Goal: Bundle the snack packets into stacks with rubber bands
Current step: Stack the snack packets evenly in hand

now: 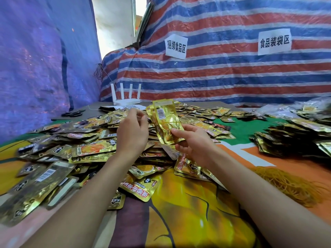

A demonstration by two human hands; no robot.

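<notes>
Head view, banding step. The right grip (189, 140) grasps the lower end of a held stack (165, 119) of gold snack packets, thumb across the front and fingers behind. The stack stands nearly upright above the loose packets (86, 149) heaped on the tabletop (193, 212). A thin yellow rubber band (172, 121) crosses the face of the stack just above the thumb. The left grip (131, 133) hovers just beside the stack's left edge with its back to the camera and its fingers curled. Whether they pinch the band cannot be told, since the fingertips are hidden.

Judged step: the stack is gathered and squared, and the band is being wound round it. How many turns it has made cannot be read.

The next move likely calls for the left grip to stretch the band and pass it over the stack's top end. Meanwhile the right grip would have to clamp the bottom firmly, so that the slippery foil packets do not fan out.

A tangle of spare bands (286, 183) lies near the right forearm. What appear to be finished bundles (290, 138) lie farther right, well apart from the heap. Much of the task remains.
</notes>
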